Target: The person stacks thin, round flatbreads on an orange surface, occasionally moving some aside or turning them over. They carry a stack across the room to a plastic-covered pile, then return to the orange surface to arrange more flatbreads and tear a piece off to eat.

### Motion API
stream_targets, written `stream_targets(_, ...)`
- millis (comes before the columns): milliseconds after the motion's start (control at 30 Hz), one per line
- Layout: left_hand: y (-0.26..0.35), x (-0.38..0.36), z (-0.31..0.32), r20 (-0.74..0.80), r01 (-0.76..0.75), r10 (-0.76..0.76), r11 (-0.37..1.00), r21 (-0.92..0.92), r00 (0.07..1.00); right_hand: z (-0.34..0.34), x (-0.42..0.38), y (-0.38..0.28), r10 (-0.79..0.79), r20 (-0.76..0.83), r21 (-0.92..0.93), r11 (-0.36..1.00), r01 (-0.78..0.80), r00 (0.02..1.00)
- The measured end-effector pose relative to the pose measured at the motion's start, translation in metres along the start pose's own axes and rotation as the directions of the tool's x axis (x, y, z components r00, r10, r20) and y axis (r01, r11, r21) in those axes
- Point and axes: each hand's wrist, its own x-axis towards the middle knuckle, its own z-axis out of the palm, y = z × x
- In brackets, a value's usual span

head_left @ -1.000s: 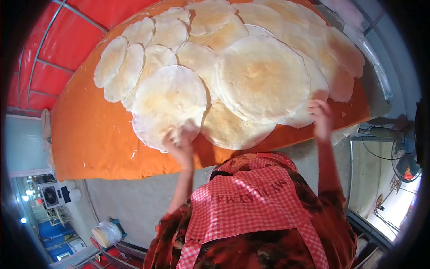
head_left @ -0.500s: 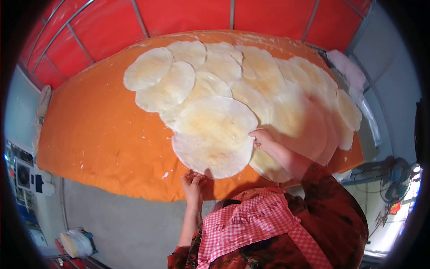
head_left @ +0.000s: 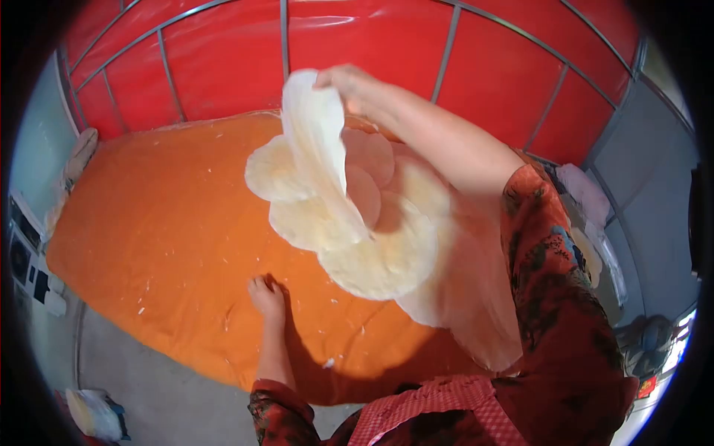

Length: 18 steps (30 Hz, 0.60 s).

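A thin round flatbread (head_left: pixel 318 141) hangs from my right hand (head_left: pixel 348 85), raised at the table's far side. The hand is closed on its upper edge, and the sheet drapes down in a fold over other flatbreads. Beneath it, a browned flatbread (head_left: pixel 383 256) lies on top of the overlapping ones, with another pale flatbread (head_left: pixel 277 169) to the left. My left hand (head_left: pixel 266 295) rests on the orange cloth (head_left: pixel 167 230), left of the flatbreads, its fingers curled in with nothing visible in them. My right arm and its shadow cover part of the pile.
Red panels with metal bars (head_left: pixel 372 44) rise behind the table. A pinkish bundle (head_left: pixel 584 193) and clear plastic lie beyond the right end. A fan (head_left: pixel 645 343) stands at lower right. A stool-like object (head_left: pixel 95 415) is on the floor at lower left.
My right hand has lifted a flatbread from the near side and carried it up to the far side. My left hand has moved left onto bare cloth. The view has shifted.
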Motion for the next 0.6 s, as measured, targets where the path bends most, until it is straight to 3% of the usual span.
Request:
stream_targets(100,0.013,0.006,-0.003,0.041,-0.012,0.009,0.998,0.057,0.999,-0.012,0.089,-0.006,-0.095,-0.164,0.257,0.957,0.136,0.982)
stream_targets(200,0.01,0.012,0.001,0.085,0.045,-0.048,0.998,0.033,0.995,-0.035,0.132,0.049,-0.106,-0.268,0.249,0.953,0.175,0.957)
stream_targets(400,0.01,0.022,0.006,0.145,0.069,-0.071,0.997,0.022,0.987,-0.117,0.238,0.326,-0.001,-0.331,0.349,0.929,0.123,0.944)
stream_targets(433,0.007,0.022,0.008,0.148,0.073,-0.075,0.997,0.024,0.986,-0.12,0.239,0.356,0.203,-0.403,0.248,0.963,-0.107,0.892)
stream_targets(500,0.005,0.022,0.013,0.151,0.069,-0.071,0.997,0.015,0.986,-0.129,0.235,0.396,0.497,-0.589,0.095,0.826,-0.556,0.638)
stream_targets(600,0.003,0.022,0.016,0.15,0.054,-0.058,0.998,0.031,0.987,-0.126,0.213,0.389,0.185,-0.631,-0.483,0.666,-0.569,0.753)
